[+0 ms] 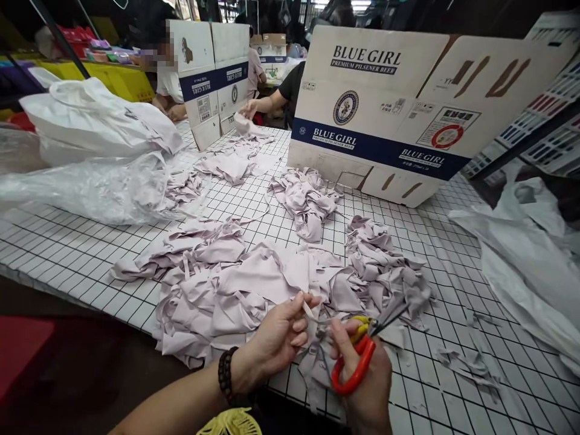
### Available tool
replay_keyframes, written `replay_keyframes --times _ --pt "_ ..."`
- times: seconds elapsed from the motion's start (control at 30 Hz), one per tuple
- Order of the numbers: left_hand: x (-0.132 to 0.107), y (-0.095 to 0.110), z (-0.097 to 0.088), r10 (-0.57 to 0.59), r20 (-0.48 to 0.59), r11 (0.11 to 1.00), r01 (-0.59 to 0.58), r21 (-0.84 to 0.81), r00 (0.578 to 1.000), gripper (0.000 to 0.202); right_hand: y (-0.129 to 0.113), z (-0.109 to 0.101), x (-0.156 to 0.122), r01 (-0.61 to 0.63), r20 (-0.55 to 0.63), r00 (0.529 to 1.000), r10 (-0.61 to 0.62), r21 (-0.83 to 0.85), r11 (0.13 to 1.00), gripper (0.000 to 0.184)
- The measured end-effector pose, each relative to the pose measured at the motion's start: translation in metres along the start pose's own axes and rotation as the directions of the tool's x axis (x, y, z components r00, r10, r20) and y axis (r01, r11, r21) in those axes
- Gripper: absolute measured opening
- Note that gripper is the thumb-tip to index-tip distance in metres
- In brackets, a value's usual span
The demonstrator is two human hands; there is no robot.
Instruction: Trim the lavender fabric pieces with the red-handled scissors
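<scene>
My left hand (278, 335), with a dark beaded bracelet at the wrist, pinches a narrow fabric strap (310, 310) of a pale lilac garment. The strap runs across to my right hand (369, 383), whose thumb and finger meet near its other end. Scissors (364, 366) with red handles and a yellow part at the pivot are held in that same hand. Their blades point up and to the right, away from the strap. Just beyond both hands lies a large pile of lilac fabric pieces (254, 278), and part of the held garment hangs between the hands.
More lilac heaps (308, 202) lie on the grid-patterned table (81, 254). Fabric scraps (471, 365) are at right. Cardboard panels (362, 103) stand upright behind. Plastic bags (104, 121) sit on both sides. Across the table, a person's hand (249, 109) holds fabric.
</scene>
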State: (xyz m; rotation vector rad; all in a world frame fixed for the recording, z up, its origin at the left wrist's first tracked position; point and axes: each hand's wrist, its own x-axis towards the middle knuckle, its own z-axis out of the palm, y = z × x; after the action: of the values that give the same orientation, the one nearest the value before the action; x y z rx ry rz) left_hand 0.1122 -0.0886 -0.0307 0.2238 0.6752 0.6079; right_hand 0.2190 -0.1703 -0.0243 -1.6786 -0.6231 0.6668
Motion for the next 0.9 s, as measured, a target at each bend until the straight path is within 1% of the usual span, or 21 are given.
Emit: replay_keyframes --times 0.07,0.13,0.17,0.2,0.23,0.27,0.3,0.33,0.37,0.4,0.43,0.47,0.5,0.53,0.6,0.63,0.67,0.73,0.8,0.83,0.9 --pt "-0.003 -0.002 -0.004 0.1 -0.02 0.99 -0.097 0.1 0.995 0.04 -0.003 -0.011 0.017 -0.03 0.019 0.999 0.031 -0.081 0.996 0.034" --pt "-0.008 -0.002 -0.007 0.149 -0.019 0.969 -0.142 0.202 0.989 0.045 -0.008 -0.017 0.036 0.019 0.074 0.997 -0.01 -0.112 0.994 0.032" --pt "-0.011 0.0 -0.009 0.145 -0.012 0.961 -0.138 0.239 0.989 0.047 -0.011 -0.017 0.045 0.071 0.144 0.988 -0.056 -0.107 0.992 0.03" --pt "-0.015 0.001 -0.011 0.128 -0.003 0.957 -0.123 0.264 0.992 0.047 -0.015 -0.015 0.053 0.125 0.245 0.964 -0.1 -0.088 0.988 0.027" --pt "-0.02 0.004 -0.012 0.101 0.008 0.955 -0.1 0.278 0.995 0.048 -0.019 -0.01 0.06 0.167 0.376 0.917 -0.131 -0.065 0.984 0.024" --pt "-0.024 0.007 -0.013 0.073 0.018 0.957 -0.075 0.281 0.997 0.047 -0.024 -0.003 0.067 0.193 0.521 0.841 -0.145 -0.039 0.98 0.02" --pt "-0.029 0.01 -0.013 0.051 0.027 0.959 -0.056 0.278 0.998 0.046 -0.028 0.005 0.074 0.202 0.659 0.739 -0.139 -0.02 0.979 0.015" --pt "-0.034 0.013 -0.014 0.036 0.035 0.962 -0.044 0.271 0.999 0.045 -0.033 0.015 0.08 0.205 0.778 0.618 -0.115 -0.018 0.979 0.012" --pt "-0.038 0.017 -0.014 0.027 0.04 0.965 -0.036 0.262 0.999 0.044 -0.037 0.025 0.085 0.213 0.866 0.492 -0.086 -0.024 0.977 0.009" --pt "-0.042 0.02 -0.014 0.024 0.04 0.968 -0.034 0.25 0.999 0.044 -0.041 0.035 0.091 0.227 0.923 0.381 -0.062 -0.028 0.974 0.009" --pt "-0.046 0.023 -0.015 0.027 0.037 0.971 -0.035 0.237 0.999 0.043 -0.044 0.044 0.096 0.244 0.955 0.293 -0.047 -0.027 0.969 0.01" --pt "-0.048 0.025 -0.016 0.035 0.033 0.974 -0.041 0.222 0.999 0.043 -0.047 0.052 0.101 0.263 0.972 0.232 -0.04 -0.023 0.964 0.011" --pt "-0.05 0.028 -0.016 0.046 0.028 0.977 -0.051 0.209 0.999 0.042 -0.051 0.059 0.106 0.283 0.98 0.195 -0.039 -0.018 0.959 0.011" --pt "-0.052 0.031 -0.017 0.06 0.023 0.979 -0.064 0.195 0.998 0.041 -0.054 0.064 0.109 0.3 0.982 0.182 -0.044 -0.013 0.954 0.009" --pt "-0.053 0.036 -0.017 0.086 0.019 0.982 -0.088 0.169 0.996 0.04 -0.06 0.069 0.113 0.331 0.976 0.205 -0.07 -0.002 0.944 0.007" --pt "-0.053 0.038 -0.017 0.101 0.021 0.982 -0.103 0.156 0.995 0.039 -0.063 0.07 0.113 0.347 0.967 0.237 -0.088 0.001 0.938 0.006" --pt "-0.052 0.04 -0.016 0.119 0.025 0.982 -0.121 0.142 0.993 0.039 -0.066 0.07 0.112 0.366 0.95 0.289 -0.117 0.003 0.931 0.006" --pt "-0.048 0.044 -0.013 0.17 0.032 0.976 -0.173 0.131 0.985 0.038 -0.067 0.068 0.107 0.408 0.871 0.44 -0.217 0.021 0.913 0.006" --pt "-0.042 0.046 -0.011 0.246 0.045 0.955 -0.25 0.159 0.968 0.04 -0.061 0.064 0.1 0.454 0.722 0.59 -0.36 0.072 0.888 0.007" --pt "-0.039 0.047 -0.01 0.283 0.054 0.937 -0.288 0.198 0.958 0.041 -0.056 0.062 0.095 0.474 0.635 0.645 -0.425 0.104 0.874 0.009" --pt "-0.033 0.047 -0.01 0.374 0.071 0.865 -0.376 0.332 0.925 0.042 -0.04 0.06 0.086 0.484 0.492 0.718 -0.492 0.155 0.861 0.012"
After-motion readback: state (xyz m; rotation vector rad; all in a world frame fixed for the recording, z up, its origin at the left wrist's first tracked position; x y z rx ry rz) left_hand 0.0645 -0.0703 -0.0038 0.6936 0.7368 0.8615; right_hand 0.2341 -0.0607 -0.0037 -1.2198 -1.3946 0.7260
